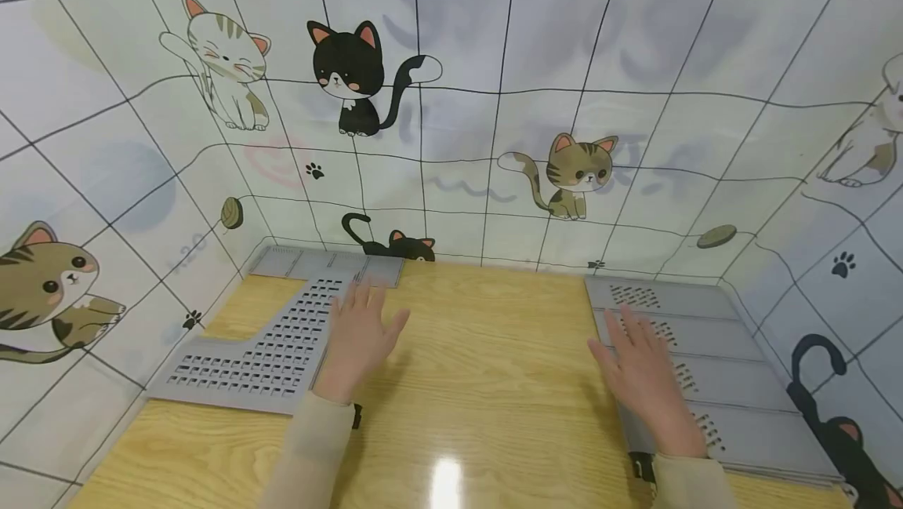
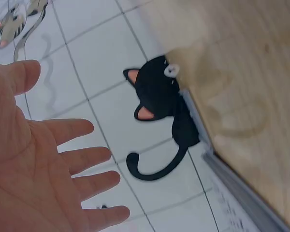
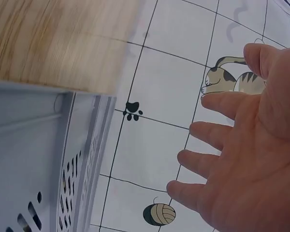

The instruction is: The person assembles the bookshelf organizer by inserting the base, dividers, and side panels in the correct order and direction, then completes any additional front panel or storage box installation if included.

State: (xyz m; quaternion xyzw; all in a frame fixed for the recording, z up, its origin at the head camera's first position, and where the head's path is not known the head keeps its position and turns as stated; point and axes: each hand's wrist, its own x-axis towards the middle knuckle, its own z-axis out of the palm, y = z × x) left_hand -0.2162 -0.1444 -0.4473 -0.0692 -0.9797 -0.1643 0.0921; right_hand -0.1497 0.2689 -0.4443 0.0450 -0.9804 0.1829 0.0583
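My left hand (image 1: 356,344) is held out over the inner edge of a grey perforated plastic panel (image 1: 233,376), its fingers extended and thumb apart. The panel has rows of small rectangular holes and a cut-out on its outer side. On the other side, my right hand (image 1: 649,383) hovers at the inner edge of grey slotted plastic panels (image 1: 762,399), which show rows of slanted slits. Each wrist view shows its palm, the left hand (image 2: 34,164) and the right hand (image 3: 261,130), with fingers spread and nothing held.
A flat grey strip (image 1: 282,262) lies at the back left, by the perforated panel. Wooden tabletop (image 1: 487,368) stretches between the two hands. White cloth walls (image 1: 466,125) printed with cats and grid lines enclose the back and both sides.
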